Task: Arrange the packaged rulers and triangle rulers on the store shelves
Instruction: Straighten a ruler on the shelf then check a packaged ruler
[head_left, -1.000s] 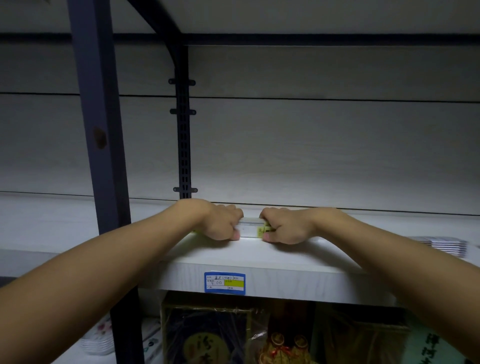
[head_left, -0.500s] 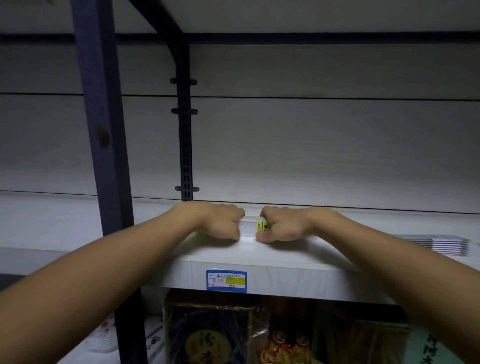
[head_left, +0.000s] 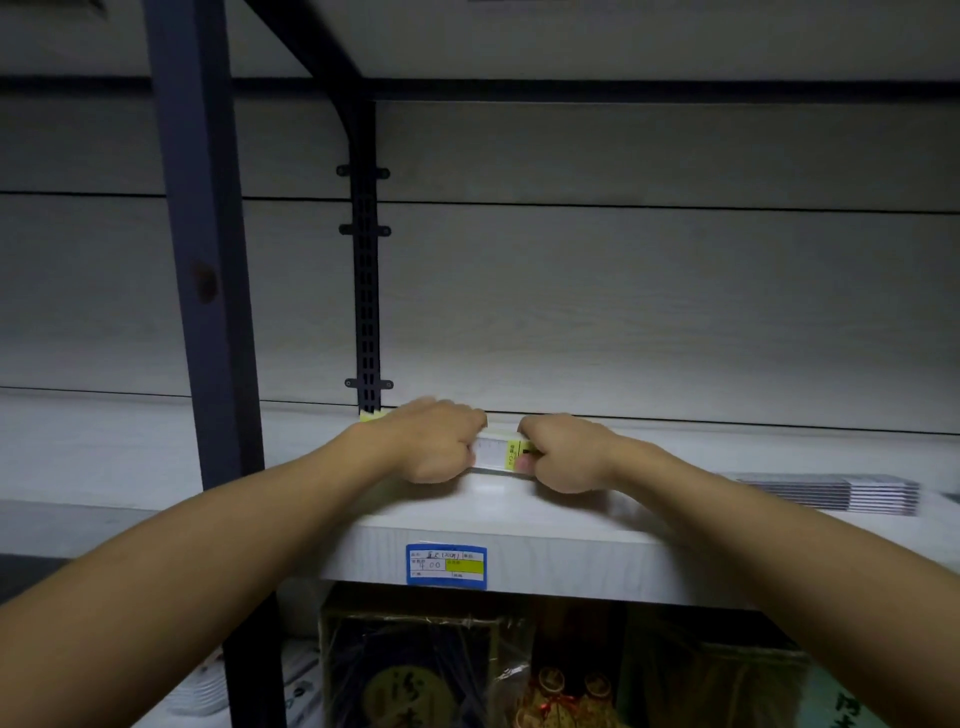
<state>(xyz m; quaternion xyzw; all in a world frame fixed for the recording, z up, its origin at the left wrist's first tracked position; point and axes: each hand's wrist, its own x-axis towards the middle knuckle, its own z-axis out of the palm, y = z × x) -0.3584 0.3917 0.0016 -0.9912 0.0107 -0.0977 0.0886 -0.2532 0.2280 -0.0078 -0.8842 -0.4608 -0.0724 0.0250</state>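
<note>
Head view. Both hands on the shelf, working one bundle of packaged rulers that lies flat on the shelf board between them.

Left hand: fingers curled over the bundle's left part, clenched on it. Right hand: fingers curled round the right end, thumb against the front edge; grasping the same bundle. Only a short pale stretch with a yellow label shows between the two grips. A yellow tip shows beyond the left grip, by the slotted upright; probably the bundle's far end, cannot confirm.

Well to the right of the right grip: a second flat stack of packs on the same shelf. Below the grips, on the shelf's front lip: a blue price tag.

Handling, judged: long, thin, stiff, light. Film sleeves likely slick, so loose packs may slide or fan apart. Best held near both ends, squeezed from front and back, and slid along the board, not lifted by the middle.
</note>
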